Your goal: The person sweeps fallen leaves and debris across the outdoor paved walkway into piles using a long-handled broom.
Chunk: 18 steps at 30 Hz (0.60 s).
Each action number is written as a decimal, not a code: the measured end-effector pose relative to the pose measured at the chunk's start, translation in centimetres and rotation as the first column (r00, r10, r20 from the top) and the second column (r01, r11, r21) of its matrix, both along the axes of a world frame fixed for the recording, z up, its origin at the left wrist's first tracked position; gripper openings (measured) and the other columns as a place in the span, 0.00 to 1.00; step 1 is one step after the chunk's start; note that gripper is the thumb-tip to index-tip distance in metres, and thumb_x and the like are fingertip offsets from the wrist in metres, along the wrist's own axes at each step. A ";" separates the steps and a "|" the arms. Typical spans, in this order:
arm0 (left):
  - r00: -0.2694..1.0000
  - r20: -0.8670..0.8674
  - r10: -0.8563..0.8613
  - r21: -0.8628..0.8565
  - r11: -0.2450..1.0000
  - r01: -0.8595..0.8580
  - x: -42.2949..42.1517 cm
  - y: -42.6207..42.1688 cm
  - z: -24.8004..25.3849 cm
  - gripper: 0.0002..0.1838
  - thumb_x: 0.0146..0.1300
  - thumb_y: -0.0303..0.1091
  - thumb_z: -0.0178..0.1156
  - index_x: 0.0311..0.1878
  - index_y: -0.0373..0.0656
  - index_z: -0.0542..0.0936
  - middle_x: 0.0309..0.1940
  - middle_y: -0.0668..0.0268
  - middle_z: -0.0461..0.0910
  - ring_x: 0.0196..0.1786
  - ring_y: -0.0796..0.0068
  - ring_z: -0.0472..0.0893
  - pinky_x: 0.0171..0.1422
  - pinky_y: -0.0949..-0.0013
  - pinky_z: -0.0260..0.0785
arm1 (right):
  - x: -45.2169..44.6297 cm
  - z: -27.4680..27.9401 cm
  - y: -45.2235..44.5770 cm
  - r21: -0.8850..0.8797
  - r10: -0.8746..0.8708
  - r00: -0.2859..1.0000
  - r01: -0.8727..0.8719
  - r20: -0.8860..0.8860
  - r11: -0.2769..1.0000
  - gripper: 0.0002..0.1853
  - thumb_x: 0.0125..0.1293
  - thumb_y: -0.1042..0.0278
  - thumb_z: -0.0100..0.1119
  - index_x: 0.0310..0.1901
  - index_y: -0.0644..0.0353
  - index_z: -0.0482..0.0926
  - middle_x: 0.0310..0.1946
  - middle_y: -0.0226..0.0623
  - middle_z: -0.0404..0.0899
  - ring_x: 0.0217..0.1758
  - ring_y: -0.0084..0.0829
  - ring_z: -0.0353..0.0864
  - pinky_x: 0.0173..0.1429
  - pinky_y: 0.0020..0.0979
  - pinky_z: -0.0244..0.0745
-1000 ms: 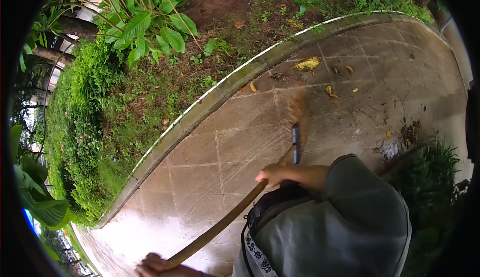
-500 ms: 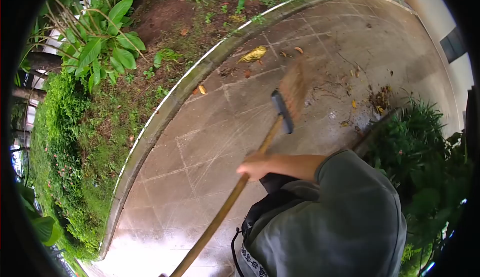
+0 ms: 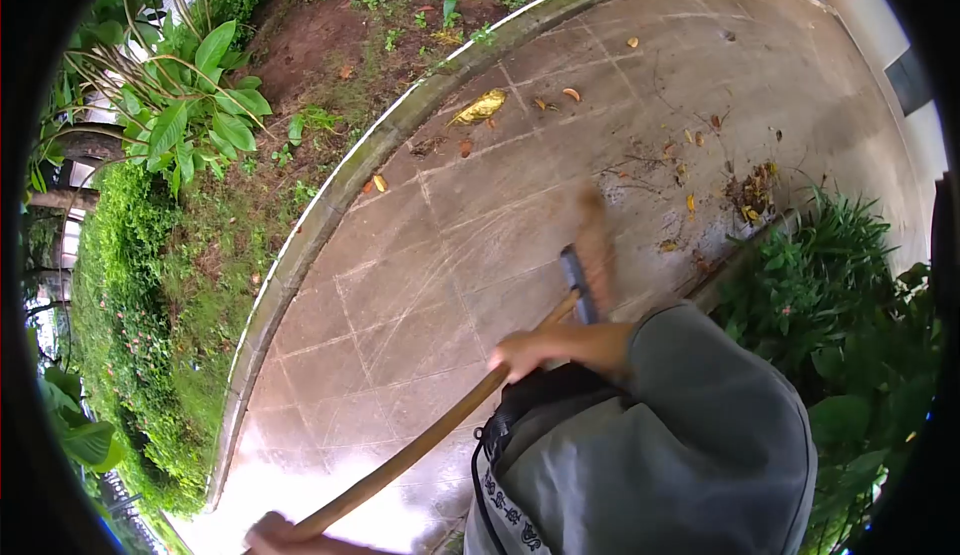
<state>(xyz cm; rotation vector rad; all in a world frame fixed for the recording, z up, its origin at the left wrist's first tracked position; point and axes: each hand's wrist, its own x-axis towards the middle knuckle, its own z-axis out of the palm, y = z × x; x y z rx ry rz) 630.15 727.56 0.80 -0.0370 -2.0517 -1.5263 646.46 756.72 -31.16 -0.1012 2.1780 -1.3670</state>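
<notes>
A broom with a long wooden handle [image 3: 400,460], a dark grey head block [image 3: 577,280] and blurred brown bristles [image 3: 593,225] slants across the view. My right hand [image 3: 520,355] is wrapped round the handle a short way behind the head block. At the lower left, my left hand [image 3: 278,535] grips the handle near its upper end and is partly blurred. The bristles are over the paved path [image 3: 430,305]; whether they touch it I cannot tell. Beyond them lies a small heap of dry leaves and twigs [image 3: 752,195].
A yellow leaf [image 3: 480,107] and scattered twigs [image 3: 640,165] lie on the path. A curb with a white edge [image 3: 330,195] borders the planted bed at left. Dark green plants [image 3: 820,255] stand along the right side, with a pale wall [image 3: 870,15] behind.
The broom head has swung down and slightly right, closer to my body. My right hand has shifted slightly down and right, and my left hand has come into view at the lower left.
</notes>
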 end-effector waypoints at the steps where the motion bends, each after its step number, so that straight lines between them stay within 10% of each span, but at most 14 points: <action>1: 0.998 0.064 -0.028 0.095 0.995 0.022 3.3 5.8 -2.8 0.11 0.60 0.37 0.45 0.22 0.49 0.66 0.11 0.75 0.57 0.18 0.81 0.61 0.22 0.74 0.55 | 3.4 -0.9 4.0 -0.002 0.019 0.998 -0.019 -0.052 1.000 0.12 0.45 0.65 0.61 0.34 0.56 0.79 0.29 0.43 0.80 0.34 0.41 0.79 0.39 0.44 0.71; 3: 0.931 0.341 0.134 0.056 0.985 -0.162 10.1 10.6 -16.3 0.13 0.64 0.36 0.54 0.25 0.46 0.64 0.14 0.71 0.65 0.20 0.76 0.68 0.33 0.70 0.66 | 13.9 -8.0 14.3 -0.304 -0.073 0.992 0.100 0.099 0.947 0.08 0.50 0.65 0.59 0.32 0.57 0.80 0.23 0.41 0.78 0.26 0.35 0.75 0.34 0.39 0.69; 4: 0.859 0.509 -0.047 0.225 0.971 -0.080 13.0 13.2 -15.6 0.14 0.62 0.34 0.57 0.25 0.47 0.63 0.14 0.68 0.68 0.19 0.76 0.70 0.37 0.69 0.68 | 17.3 -8.8 17.7 -0.489 -0.092 0.961 0.213 0.260 0.846 0.06 0.53 0.67 0.59 0.31 0.58 0.81 0.21 0.41 0.78 0.23 0.31 0.73 0.30 0.37 0.67; 5: 0.863 0.505 -0.034 0.231 0.968 -0.097 13.3 14.5 -15.5 0.14 0.62 0.34 0.57 0.25 0.47 0.63 0.14 0.68 0.68 0.19 0.76 0.70 0.37 0.69 0.68 | 20.0 -10.7 20.4 0.192 -0.073 0.996 0.061 0.055 0.980 0.04 0.46 0.75 0.57 0.26 0.57 0.75 0.21 0.40 0.75 0.24 0.35 0.72 0.33 0.39 0.66; 10: 0.893 0.387 -0.230 0.546 0.837 -0.021 14.1 14.7 -14.5 0.12 0.64 0.33 0.55 0.26 0.44 0.67 0.13 0.67 0.70 0.17 0.73 0.73 0.27 0.72 0.71 | 17.7 -2.1 24.1 0.264 0.053 0.993 -0.080 0.107 0.961 0.06 0.43 0.71 0.58 0.27 0.56 0.75 0.23 0.42 0.76 0.28 0.42 0.76 0.33 0.42 0.67; 18: 0.962 -0.234 0.144 0.290 0.954 -0.072 14.3 7.6 -1.0 0.17 0.66 0.37 0.50 0.19 0.50 0.64 0.10 0.75 0.61 0.13 0.85 0.59 0.18 0.83 0.54 | 3.1 9.4 15.7 0.273 0.122 0.979 -0.074 -0.165 0.959 0.07 0.46 0.67 0.58 0.29 0.55 0.76 0.24 0.43 0.78 0.31 0.46 0.78 0.34 0.44 0.68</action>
